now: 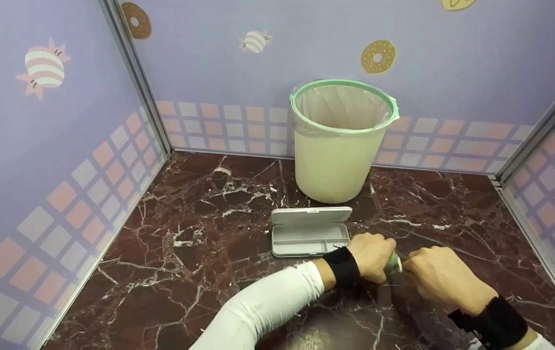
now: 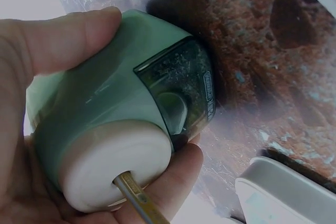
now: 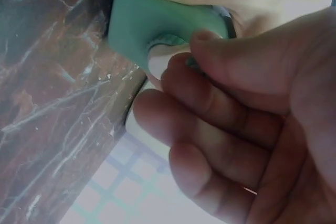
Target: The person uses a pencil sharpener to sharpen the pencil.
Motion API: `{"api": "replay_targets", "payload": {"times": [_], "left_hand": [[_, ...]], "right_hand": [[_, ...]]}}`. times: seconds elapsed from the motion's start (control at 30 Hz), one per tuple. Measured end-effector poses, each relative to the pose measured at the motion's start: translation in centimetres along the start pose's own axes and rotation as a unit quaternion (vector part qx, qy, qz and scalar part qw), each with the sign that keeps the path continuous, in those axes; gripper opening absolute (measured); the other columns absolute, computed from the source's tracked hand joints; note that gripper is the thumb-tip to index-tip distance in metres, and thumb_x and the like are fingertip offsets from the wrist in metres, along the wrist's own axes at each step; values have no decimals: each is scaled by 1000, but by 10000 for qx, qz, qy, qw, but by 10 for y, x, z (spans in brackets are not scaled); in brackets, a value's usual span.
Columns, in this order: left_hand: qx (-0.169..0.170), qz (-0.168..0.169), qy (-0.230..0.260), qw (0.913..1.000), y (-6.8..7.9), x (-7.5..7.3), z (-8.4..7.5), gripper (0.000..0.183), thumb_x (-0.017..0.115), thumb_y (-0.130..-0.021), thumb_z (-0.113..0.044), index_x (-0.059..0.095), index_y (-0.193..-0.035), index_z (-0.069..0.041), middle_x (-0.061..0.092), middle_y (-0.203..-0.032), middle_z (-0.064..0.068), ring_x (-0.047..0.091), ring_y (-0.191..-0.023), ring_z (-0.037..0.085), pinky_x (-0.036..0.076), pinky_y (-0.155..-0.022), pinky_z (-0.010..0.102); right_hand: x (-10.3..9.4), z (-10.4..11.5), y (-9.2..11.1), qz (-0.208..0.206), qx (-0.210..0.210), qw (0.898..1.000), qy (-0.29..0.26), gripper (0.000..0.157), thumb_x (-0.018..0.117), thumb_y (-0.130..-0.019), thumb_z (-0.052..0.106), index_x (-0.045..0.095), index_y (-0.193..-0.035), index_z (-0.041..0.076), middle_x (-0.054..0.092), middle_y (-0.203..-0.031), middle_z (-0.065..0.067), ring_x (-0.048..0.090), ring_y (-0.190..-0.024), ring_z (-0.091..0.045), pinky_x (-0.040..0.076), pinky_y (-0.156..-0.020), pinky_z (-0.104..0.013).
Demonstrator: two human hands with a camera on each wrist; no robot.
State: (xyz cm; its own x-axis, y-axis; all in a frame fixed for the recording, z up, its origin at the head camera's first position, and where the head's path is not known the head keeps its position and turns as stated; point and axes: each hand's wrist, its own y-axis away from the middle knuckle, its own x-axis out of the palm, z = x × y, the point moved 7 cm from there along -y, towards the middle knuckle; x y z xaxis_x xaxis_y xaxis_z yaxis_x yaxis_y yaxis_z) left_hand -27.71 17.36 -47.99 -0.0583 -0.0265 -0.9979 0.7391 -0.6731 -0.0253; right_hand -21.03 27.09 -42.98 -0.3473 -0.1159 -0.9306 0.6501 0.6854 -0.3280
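Observation:
A green pencil sharpener [image 2: 100,93] with a dark see-through shavings window [image 2: 181,87] and a pale round front [image 2: 115,156] is gripped by my left hand [image 1: 370,255]. The thumb lies along its top side in the left wrist view, with fingers beneath. A pencil [image 2: 137,199] with gold lettering sticks out of the hole in the pale front. Its outer end is pinched between the thumb and index finger of my right hand [image 3: 236,114], the other fingers curling loosely below. In the head view, the right hand [image 1: 445,277] is just right of the sharpener [image 1: 392,265], which is mostly hidden.
Behind my left hand lies an open pale grey pencil case [image 1: 301,235] with divided compartments, its lid standing up. A small item is partly visible in its right compartment. A lined waste bin [image 1: 338,165] with a green rim stands at the back wall. Patterned panels enclose the marbled surface [image 1: 160,291].

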Motion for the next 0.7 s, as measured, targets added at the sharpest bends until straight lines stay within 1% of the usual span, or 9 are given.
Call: {"api": "replay_targets", "payload": {"times": [0.13, 0.33, 0.43, 0.6, 0.7], "left_hand": [[9, -18, 9, 10000, 0, 1, 0, 48, 92, -77, -45, 71, -117, -28, 79, -110, -7, 78, -96, 14, 66, -77, 32], [-9, -33, -36, 10000, 0, 1, 0, 49, 93, -77, -46, 71, -117, -28, 79, -109, -8, 77, -95, 14, 65, -75, 32], [-3, -45, -41, 10000, 0, 1, 1, 50, 93, -77, -47, 70, -118, -28, 78, -109, -8, 77, -94, 14, 65, -75, 32], [54, -79, 24, 10000, 1, 2, 2, 52, 94, -76, -46, 70, -118, -28, 78, -108, -8, 77, -94, 14, 65, -75, 32], [95, -109, 64, 9999, 1, 1, 2, 52, 94, -76, -45, 69, -118, -28, 78, -108, -8, 77, -93, 15, 64, -75, 32]], "right_hand": [[-3, -2, -2, -38, -38, 9998, 198, 39, 91, -67, 10, 55, -61, 25, 51, -62, 11, 48, -49, -15, 42, -46, -40], [-5, -6, -5, -143, 17, 9997, 182, 35, 93, -69, 12, 61, -63, 24, 52, -62, 10, 52, -50, -15, 46, -47, -41], [-6, -10, -7, -94, 118, 9998, 95, 36, 96, -68, 15, 62, -63, 26, 54, -61, 12, 52, -51, -13, 46, -47, -40], [-7, -17, -13, -61, 314, 9994, -120, 43, 94, -62, 13, 56, -57, 31, 55, -59, 17, 46, -52, -6, 41, -48, -35], [-8, -24, -15, -109, 571, 9981, -206, 41, 93, -62, 11, 58, -57, 32, 58, -59, 16, 50, -53, -8, 44, -49, -37]]}}
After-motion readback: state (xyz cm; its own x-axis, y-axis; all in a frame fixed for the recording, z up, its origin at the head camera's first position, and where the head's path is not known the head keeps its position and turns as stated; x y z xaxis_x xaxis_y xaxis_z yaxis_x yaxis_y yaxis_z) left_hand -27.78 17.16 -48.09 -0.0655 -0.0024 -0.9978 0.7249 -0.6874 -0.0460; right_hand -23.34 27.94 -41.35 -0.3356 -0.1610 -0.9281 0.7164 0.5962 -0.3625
